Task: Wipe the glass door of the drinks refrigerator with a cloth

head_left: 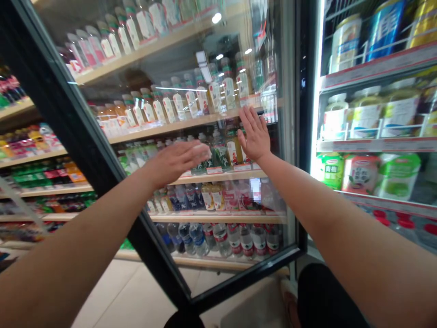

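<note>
A glass cooler door with a black frame stands swung open before me. My left hand is at the middle of the pane, its fingers held together over a small white tissue that shows at the fingertips. Higher and to the right, my right hand lies flat on the glass with its fingers stretched out and nothing in it. Through the pane, rows of bottles are visible behind both hands.
The lit cooler on the right holds cans, bottles and pouches. Wooden shelves of drinks stand beyond the glass and continue at left. Pale floor tiles lie below. My knee is near the door's lower right corner.
</note>
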A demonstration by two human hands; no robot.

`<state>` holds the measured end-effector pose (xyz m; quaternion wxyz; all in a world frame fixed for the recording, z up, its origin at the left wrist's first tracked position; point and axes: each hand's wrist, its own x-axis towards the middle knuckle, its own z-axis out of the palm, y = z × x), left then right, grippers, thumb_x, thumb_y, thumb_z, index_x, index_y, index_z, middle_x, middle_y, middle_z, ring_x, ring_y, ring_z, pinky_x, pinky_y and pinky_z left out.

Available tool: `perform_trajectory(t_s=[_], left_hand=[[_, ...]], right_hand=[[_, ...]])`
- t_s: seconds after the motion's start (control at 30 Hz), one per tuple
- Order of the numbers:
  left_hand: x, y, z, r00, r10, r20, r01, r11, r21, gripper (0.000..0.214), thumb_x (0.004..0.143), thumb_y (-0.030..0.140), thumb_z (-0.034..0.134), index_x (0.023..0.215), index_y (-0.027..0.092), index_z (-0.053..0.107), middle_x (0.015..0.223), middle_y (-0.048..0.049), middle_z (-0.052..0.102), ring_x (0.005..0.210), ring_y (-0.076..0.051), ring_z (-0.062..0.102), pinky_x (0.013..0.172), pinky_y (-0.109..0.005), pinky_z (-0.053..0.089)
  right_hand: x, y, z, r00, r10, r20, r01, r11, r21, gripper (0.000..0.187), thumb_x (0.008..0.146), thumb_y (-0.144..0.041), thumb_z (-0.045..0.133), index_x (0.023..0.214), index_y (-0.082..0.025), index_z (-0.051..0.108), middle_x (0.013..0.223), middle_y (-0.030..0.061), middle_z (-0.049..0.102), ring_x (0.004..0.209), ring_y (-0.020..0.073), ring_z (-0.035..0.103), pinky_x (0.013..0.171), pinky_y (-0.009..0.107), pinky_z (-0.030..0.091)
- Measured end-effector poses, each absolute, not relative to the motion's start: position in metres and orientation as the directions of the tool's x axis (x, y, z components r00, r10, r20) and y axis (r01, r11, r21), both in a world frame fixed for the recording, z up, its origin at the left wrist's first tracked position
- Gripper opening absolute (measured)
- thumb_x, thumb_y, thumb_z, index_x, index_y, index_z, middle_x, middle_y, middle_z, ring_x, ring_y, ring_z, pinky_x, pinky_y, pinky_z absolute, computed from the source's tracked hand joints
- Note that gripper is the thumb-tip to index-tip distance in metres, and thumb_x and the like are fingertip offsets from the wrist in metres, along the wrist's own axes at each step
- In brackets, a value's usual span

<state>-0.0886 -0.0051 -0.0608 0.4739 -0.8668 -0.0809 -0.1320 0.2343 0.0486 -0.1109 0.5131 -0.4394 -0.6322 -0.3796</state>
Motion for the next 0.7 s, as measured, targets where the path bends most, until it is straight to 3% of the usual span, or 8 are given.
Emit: perform_trajectory(t_s=[0.07,0.13,0.3,0.47,0.53,0.63,0.7], left_hand=[[-0.092,-0.005,-0.056,0.869,-0.028,0.495,0.423,-0.480,-0.769,0.053,0.111,0.007,0.032,0.159,0.025,0.045,0.166,-0.0072,0.041,0.156,-0.027,0.032,0.129,-0.052,0.034],[-0.092,-0.005,-0.056,0.831,-0.051,0.554,0.475,-0.454,-0.754,0.054,0.110,0.005,0.033,0.161,0.022,0.042,0.167,-0.0111,0.038,0.158,-0.030,0.026,0.129,-0.056,0.031],[-0.084,-0.004,-0.061,0.978,0.096,0.185,0.207,-0.540,-0.816,0.049,0.113,0.009,0.031,0.155,0.027,0.050,0.159,-0.0032,0.050,0.152,-0.025,0.039,0.127,-0.044,0.037],[-0.076,-0.002,-0.061,0.815,0.009,0.579,0.528,-0.421,-0.737,0.047,0.112,0.010,0.028,0.154,0.018,0.050,0.166,-0.0087,0.039,0.156,-0.033,0.032,0.127,-0.056,0.034],[-0.070,0.000,-0.068,0.866,-0.022,0.500,0.441,-0.440,-0.783,0.047,0.112,0.008,0.031,0.153,0.019,0.050,0.163,-0.0089,0.045,0.155,-0.031,0.035,0.124,-0.053,0.039],[-0.062,0.002,-0.071,0.965,-0.015,0.260,0.218,-0.497,-0.840,0.047,0.111,0.007,0.034,0.151,0.026,0.050,0.158,-0.0029,0.053,0.150,-0.025,0.044,0.120,-0.044,0.045],[-0.059,0.003,-0.064,0.949,-0.008,0.314,0.271,-0.482,-0.833,0.048,0.111,0.006,0.034,0.152,0.026,0.049,0.159,-0.0049,0.050,0.151,-0.027,0.042,0.121,-0.047,0.044]], right_hand=[[0.234,0.048,-0.111,-0.090,0.172,0.981,0.943,0.332,0.029,0.065,0.106,-0.042,0.023,0.165,-0.016,0.035,0.173,0.0059,0.026,0.163,0.0234,0.019,0.134,0.050,0.019],[0.235,0.048,-0.111,-0.093,0.169,0.981,0.940,0.340,0.030,0.066,0.106,-0.042,0.023,0.165,-0.016,0.034,0.173,0.0062,0.027,0.163,0.0231,0.019,0.134,0.050,0.018],[0.235,0.049,-0.111,-0.085,0.151,0.985,0.929,0.369,0.024,0.066,0.105,-0.043,0.024,0.164,-0.017,0.035,0.172,0.0068,0.029,0.162,0.0229,0.020,0.134,0.052,0.018],[0.235,0.050,-0.111,-0.091,0.147,0.985,0.930,0.367,0.031,0.066,0.104,-0.043,0.025,0.163,-0.016,0.036,0.171,0.0079,0.029,0.162,0.0233,0.021,0.134,0.052,0.018],[0.235,0.050,-0.111,-0.089,0.147,0.985,0.930,0.366,0.029,0.066,0.104,-0.043,0.025,0.163,-0.016,0.036,0.171,0.0077,0.029,0.162,0.0234,0.021,0.134,0.052,0.019],[0.234,0.049,-0.111,-0.083,0.152,0.985,0.930,0.367,0.022,0.066,0.104,-0.043,0.024,0.164,-0.017,0.035,0.172,0.0074,0.029,0.162,0.0235,0.020,0.133,0.052,0.019],[0.234,0.049,-0.110,-0.085,0.152,0.985,0.932,0.362,0.024,0.066,0.105,-0.043,0.024,0.164,-0.016,0.035,0.172,0.0074,0.028,0.162,0.0235,0.020,0.133,0.052,0.019]])
